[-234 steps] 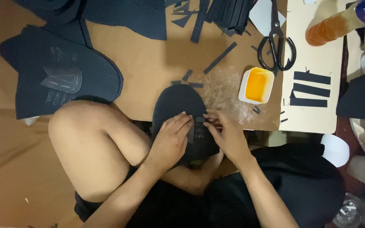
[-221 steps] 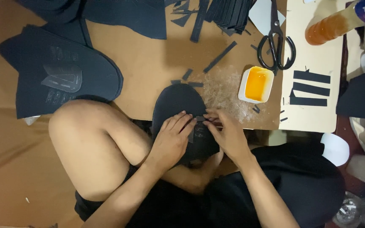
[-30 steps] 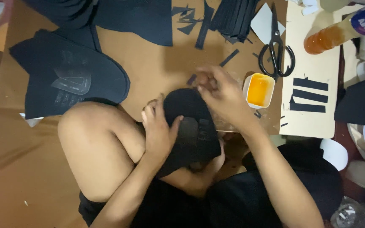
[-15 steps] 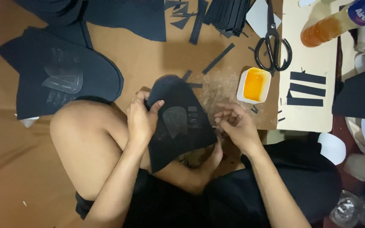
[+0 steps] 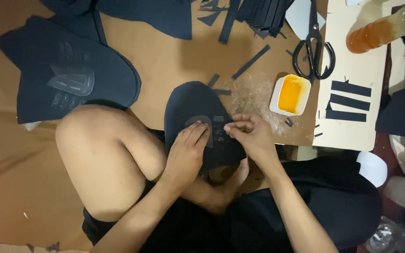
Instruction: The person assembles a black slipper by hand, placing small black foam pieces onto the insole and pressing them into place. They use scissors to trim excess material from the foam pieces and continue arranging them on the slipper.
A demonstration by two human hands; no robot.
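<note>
A black rounded shoe-upper piece (image 5: 191,105) with pale glue patches lies over my foot and the brown board (image 5: 174,56). My left hand (image 5: 186,152) presses flat on its lower part, fingers together. My right hand (image 5: 251,136) pinches a small black strip at the piece's right edge, against a glue patch. My bare knee (image 5: 99,150) is left of the piece.
A stack of black upper pieces (image 5: 71,77) lies at the upper left. A white tub of orange glue (image 5: 290,93), black scissors (image 5: 314,47), cut black strips (image 5: 348,100) on cream card and an orange bottle (image 5: 380,30) sit to the right. Black scraps lie along the top.
The piece was lifted and tilted in my left hand; now it lies flat again. My left hand has moved onto its face and my right hand has come in to its right edge.
</note>
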